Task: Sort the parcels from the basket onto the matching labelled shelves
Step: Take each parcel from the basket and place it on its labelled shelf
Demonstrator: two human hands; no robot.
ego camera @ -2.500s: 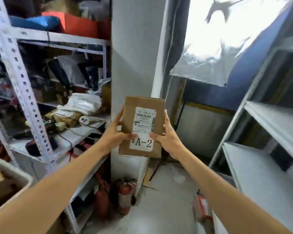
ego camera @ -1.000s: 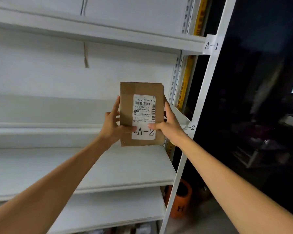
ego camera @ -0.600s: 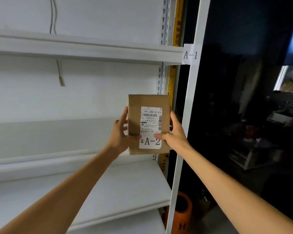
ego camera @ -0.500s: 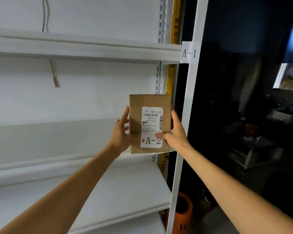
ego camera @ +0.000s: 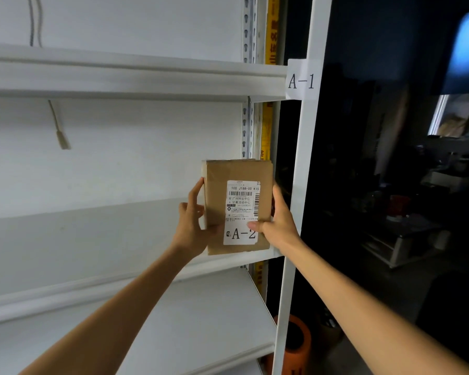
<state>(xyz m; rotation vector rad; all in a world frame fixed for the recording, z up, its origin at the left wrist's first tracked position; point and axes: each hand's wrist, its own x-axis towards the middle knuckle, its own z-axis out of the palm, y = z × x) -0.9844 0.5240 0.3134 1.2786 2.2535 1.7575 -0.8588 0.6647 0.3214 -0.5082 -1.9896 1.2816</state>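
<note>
Flat brown cardboard parcel (ego camera: 237, 207) held upright in both hands, label side to the camera, printed "A-2" on the white sticker (ego camera: 241, 212). Left hand (ego camera: 191, 226) grips the left long edge, fingers up along the side, thumb on the front low down. Right hand (ego camera: 280, 226) grips the right long edge, thumb tip pressed on the sticker by the "2", fingers behind and out of sight. Parcel is at the right end of the white rack, just beside the upright post (ego camera: 299, 185), in front of the shelf (ego camera: 92, 239) one level under the shelf (ego camera: 133, 77) tagged A-1 (ego camera: 301, 81). Its bottom edge is at about the front lip of that lower shelf; cannot tell if it touches. That shelf's own tag is not visible, probably hidden behind the right hand, so A-2 match is a judgement from the order. Handling: looks light, thin and stiff, two hands more than enough; cardboard is matte so decent grip, clear tape along the left side may be slicker. Best hold is the long edges as now, thumbs on the face; avoid squeezing the middle, the panel could dent. Likely next: lay or stand it on the shelf and release. Orange object (ego camera: 295, 342) on the floor beside the post, a cord (ego camera: 60, 131) hangs on the back wall.
</note>
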